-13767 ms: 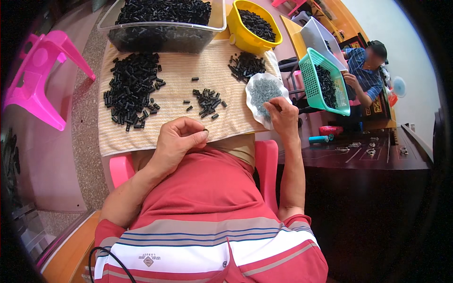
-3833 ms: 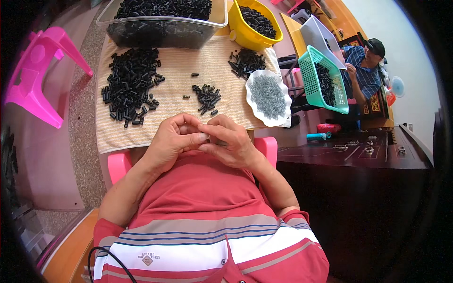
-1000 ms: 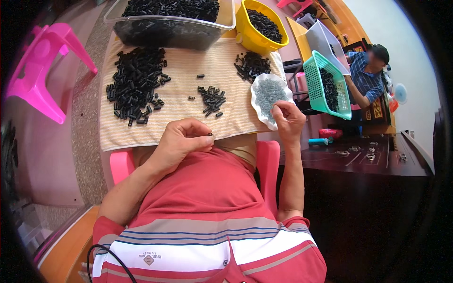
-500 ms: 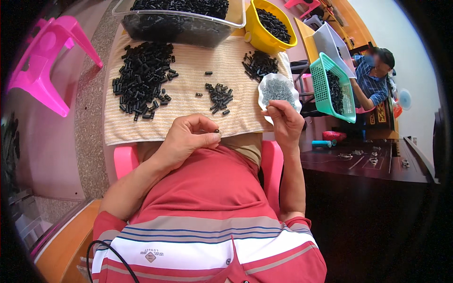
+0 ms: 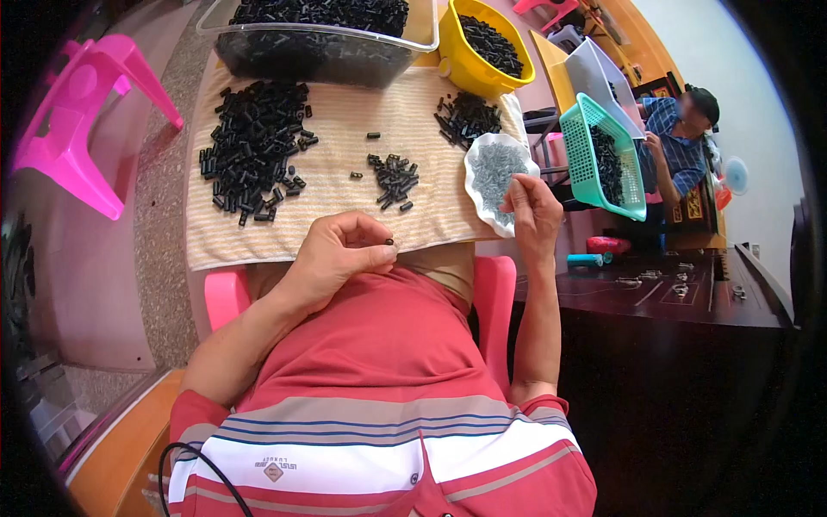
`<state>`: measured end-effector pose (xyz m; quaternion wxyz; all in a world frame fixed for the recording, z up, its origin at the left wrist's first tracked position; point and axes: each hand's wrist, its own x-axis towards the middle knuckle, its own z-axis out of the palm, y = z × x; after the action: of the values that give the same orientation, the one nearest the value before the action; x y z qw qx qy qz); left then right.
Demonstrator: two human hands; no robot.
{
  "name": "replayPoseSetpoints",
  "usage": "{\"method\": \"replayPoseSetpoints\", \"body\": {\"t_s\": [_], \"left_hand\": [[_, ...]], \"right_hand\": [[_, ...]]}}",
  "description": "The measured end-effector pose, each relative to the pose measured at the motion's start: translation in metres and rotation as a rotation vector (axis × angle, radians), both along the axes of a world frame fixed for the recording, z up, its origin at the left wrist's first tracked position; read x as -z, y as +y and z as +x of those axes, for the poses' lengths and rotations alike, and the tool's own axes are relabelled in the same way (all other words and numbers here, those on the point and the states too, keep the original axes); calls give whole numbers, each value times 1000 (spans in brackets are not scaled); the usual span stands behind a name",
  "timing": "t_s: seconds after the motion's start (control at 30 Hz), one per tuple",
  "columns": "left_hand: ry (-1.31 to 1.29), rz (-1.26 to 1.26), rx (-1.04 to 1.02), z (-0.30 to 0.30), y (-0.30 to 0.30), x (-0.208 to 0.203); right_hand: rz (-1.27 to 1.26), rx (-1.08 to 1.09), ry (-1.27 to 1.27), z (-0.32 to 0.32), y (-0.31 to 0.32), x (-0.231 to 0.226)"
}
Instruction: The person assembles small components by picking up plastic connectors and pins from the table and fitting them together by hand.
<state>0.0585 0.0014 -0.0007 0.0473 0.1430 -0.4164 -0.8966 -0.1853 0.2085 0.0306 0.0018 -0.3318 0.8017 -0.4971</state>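
Hands apart: left [image 5: 345,254] pinching, right [image 5: 536,211] at the dish

Our left hand is nearly closed, thumb and forefinger pinching a small dark piece [image 5: 389,242] just off the towel's near edge. Our right fingers curl toward the thumb over the near right of the scalloped white dish [image 5: 472,191]; we cannot tell whether the tips meet or hold one of the small clear pieces [image 5: 498,165].

A few seconds ago both hands were together; now the right is away at the dish. We judge the work is in its fetching phase, the dark piece kept ready at the left.

On the striped towel [image 5: 340,112], a small heap of black cylindrical pieces [image 5: 394,181] lies between the dish and the larger black heap [image 5: 254,155] at left.
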Motion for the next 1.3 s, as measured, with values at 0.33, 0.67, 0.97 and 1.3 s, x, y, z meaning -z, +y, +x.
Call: {"method": "replayPoseSetpoints", "body": {"t_s": [0.33,0.67,0.97,1.3], "left_hand": [[1,3,-1,0,0,2],[14,13,7,0,0,3],[-17,-10,10,2,0,-2],[-24,-44,4,1,0,-2]], "right_hand": [[94,35,-120,-10,2,-2],[-5,-60,-121,-13,11,5],[-148,-330,-314,33,-8,-4],[-4,-568,-325,78,-37,-11]]}}
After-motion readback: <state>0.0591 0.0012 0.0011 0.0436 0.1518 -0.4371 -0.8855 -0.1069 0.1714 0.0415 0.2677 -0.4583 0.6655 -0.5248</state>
